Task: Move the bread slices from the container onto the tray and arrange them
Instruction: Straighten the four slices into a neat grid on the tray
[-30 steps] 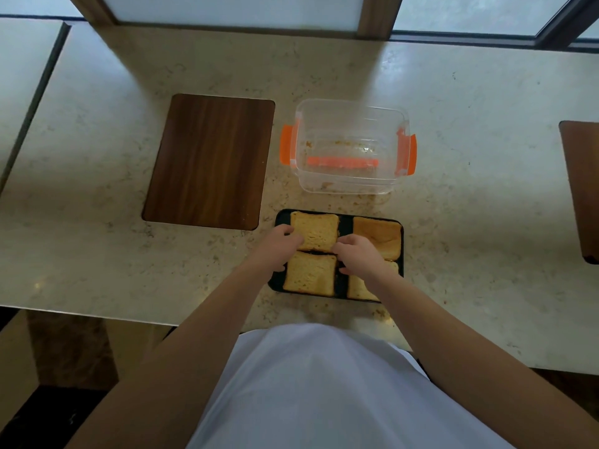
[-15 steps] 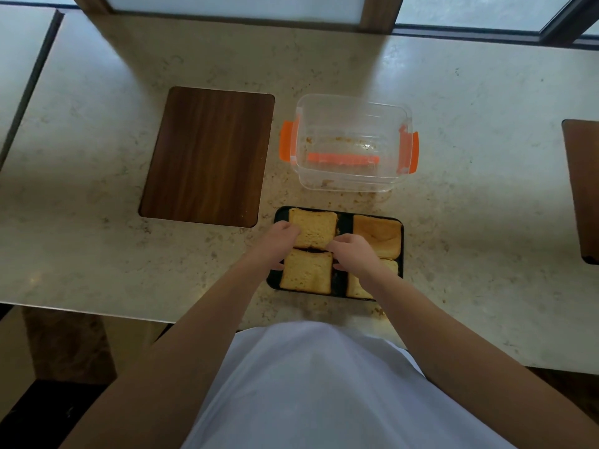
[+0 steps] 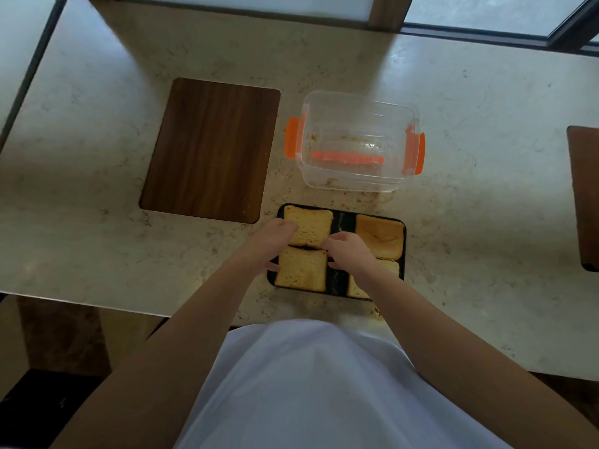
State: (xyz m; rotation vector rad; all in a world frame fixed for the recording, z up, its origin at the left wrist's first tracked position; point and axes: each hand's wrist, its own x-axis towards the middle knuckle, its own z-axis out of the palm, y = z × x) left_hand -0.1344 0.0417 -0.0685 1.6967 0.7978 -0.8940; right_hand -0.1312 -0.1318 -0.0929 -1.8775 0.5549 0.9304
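Note:
A black tray [image 3: 343, 222] near the table's front edge carries several bread slices laid flat. The far-left slice [image 3: 309, 225] is pinched at its left edge by my left hand [image 3: 272, 243] and at its near-right corner by my right hand [image 3: 348, 252]. In front of it lies the near-left slice [image 3: 301, 269]. The far-right slice [image 3: 381, 236] is darker. My right wrist covers most of the near-right slice [image 3: 390, 267]. Behind the tray stands the clear container [image 3: 358, 140] with orange clips, holding only crumbs.
A dark wooden board [image 3: 210, 149] lies left of the container. Another wooden board [image 3: 586, 196] shows at the right edge. The beige stone table [image 3: 129, 254] ends just in front of the tray. Window frames run along the back.
Both hands stay on the far-left slice, which has shifted slightly toward the tray's far-left corner. The view has tilted a little.

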